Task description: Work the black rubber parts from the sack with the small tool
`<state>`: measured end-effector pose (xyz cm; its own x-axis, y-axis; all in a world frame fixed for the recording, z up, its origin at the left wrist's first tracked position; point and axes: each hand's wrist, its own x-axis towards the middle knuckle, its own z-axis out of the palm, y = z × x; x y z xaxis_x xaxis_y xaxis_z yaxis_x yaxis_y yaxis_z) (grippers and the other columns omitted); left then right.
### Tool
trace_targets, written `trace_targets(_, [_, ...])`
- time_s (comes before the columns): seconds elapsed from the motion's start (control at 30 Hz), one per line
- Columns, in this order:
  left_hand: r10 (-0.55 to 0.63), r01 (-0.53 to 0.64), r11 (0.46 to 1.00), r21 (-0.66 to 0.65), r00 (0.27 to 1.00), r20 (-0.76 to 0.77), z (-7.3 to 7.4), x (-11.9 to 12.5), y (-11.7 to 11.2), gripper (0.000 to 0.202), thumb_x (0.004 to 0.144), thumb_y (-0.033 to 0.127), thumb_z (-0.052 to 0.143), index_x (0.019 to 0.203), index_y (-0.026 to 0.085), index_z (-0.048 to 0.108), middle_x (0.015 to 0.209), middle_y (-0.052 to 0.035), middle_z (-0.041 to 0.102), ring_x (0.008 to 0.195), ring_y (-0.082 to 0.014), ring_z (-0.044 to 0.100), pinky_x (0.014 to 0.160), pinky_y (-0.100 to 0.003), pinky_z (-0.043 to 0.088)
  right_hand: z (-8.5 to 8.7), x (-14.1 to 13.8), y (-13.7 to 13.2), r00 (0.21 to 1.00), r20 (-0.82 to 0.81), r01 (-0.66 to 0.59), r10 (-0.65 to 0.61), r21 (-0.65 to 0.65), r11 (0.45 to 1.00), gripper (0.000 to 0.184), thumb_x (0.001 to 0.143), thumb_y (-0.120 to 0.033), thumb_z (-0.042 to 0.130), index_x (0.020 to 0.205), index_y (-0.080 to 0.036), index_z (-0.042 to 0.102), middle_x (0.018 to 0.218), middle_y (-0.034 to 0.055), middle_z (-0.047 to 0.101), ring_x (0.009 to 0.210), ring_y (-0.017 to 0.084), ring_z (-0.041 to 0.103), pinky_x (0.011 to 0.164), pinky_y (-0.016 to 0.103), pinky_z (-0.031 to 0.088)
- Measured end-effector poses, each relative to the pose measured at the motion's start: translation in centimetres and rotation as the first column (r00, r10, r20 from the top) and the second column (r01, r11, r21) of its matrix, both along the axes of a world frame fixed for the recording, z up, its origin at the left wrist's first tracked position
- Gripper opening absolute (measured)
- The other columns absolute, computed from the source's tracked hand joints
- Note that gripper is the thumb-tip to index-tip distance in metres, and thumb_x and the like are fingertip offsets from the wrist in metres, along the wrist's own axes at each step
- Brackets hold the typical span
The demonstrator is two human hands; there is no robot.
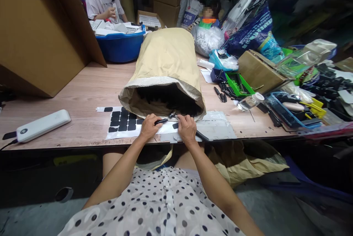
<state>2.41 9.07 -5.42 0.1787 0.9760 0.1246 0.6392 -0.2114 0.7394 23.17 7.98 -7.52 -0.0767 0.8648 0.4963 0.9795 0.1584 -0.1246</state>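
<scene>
My left hand [150, 127] is closed around a small black pen-shaped piece [161, 121], which points to the right. In my right hand [187, 129] is a small hammer with a shiny metal head [172, 113]; its black handle [202, 136] sticks out below the palm. Both hands rest at the front edge of the table, just before the open mouth of a large tan paper sack [168, 52]. Dark pieces fill the sack, too shadowed to make out singly. A white sheet of black rounded-square stickers [124, 120] lies beside my left hand, partly under the sack.
A white power bank [43, 125] lies at left, near a big cardboard box [41, 26]. Behind stand a blue basin [118, 46] of white boxes and two people. Rightward are a green tray [239, 84], a clear bottle [250, 101] and a blue tool tray [295, 111].
</scene>
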Motion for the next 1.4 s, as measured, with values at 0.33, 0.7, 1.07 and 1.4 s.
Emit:
trace_targets(0.33, [-0.137, 0.137, 0.991, 0.009, 0.991, -0.001, 2.4, -0.5, -2.5, 0.028, 0.095, 0.032, 0.044, 0.102, 0.023, 0.070, 0.095, -0.0046, 0.068, 0.095, -0.0216, 0.060, 0.092, -0.036, 0.049, 0.3, -0.3, 0.0, 0.999, -0.050, -0.007, 0.006, -0.015, 1.000, 0.027, 0.094, -0.020, 0.049, 0.111, -0.024, 0.070, 0.088, 0.0067, 0.055, 0.083, 0.022, 0.043, 0.071, 0.032, 0.031])
trace_targets(0.7, [-0.236, 0.102, 0.904, -0.414, 0.928, -0.287, -0.7, -2.9, -11.2, 0.022, 0.085, 0.022, 0.051, 0.091, 0.027, 0.072, 0.092, -0.0063, 0.076, 0.087, -0.0279, 0.072, 0.074, -0.037, 0.053, 0.1, -0.4, 0.1, 0.998, -0.064, -0.003, 0.002, -0.017, 1.000, 0.027, 0.094, -0.021, 0.048, 0.111, -0.024, 0.069, 0.089, 0.0073, 0.055, 0.083, 0.022, 0.043, 0.071, 0.033, 0.031])
trace_targets(1.07, [-0.380, 0.201, 0.805, -0.558, 0.897, -0.225, 1.4, -2.8, -9.2, 0.010, 0.076, 0.027, 0.063, 0.077, 0.026, 0.073, 0.072, -0.0013, 0.073, 0.070, -0.0235, 0.070, 0.063, -0.030, 0.051, 0.3, -0.5, -0.1, 0.998, -0.070, -0.007, 0.006, -0.008, 1.000, 0.027, 0.093, -0.019, 0.049, 0.111, -0.024, 0.070, 0.088, 0.0068, 0.056, 0.083, 0.022, 0.044, 0.071, 0.032, 0.031])
trace_targets(1.4, [-0.082, 0.076, 0.996, -0.039, 0.971, -0.224, 5.3, 3.8, 4.7, 0.025, 0.088, 0.030, 0.057, 0.106, 0.026, 0.074, 0.100, -0.0047, 0.073, 0.093, -0.0211, 0.068, 0.082, -0.028, 0.052, 0.4, -0.5, -0.4, 0.996, -0.053, -0.073, 0.073, -0.002, 0.997, 0.029, 0.092, -0.019, 0.050, 0.110, -0.024, 0.071, 0.087, 0.0067, 0.057, 0.084, 0.022, 0.046, 0.072, 0.032, 0.034])
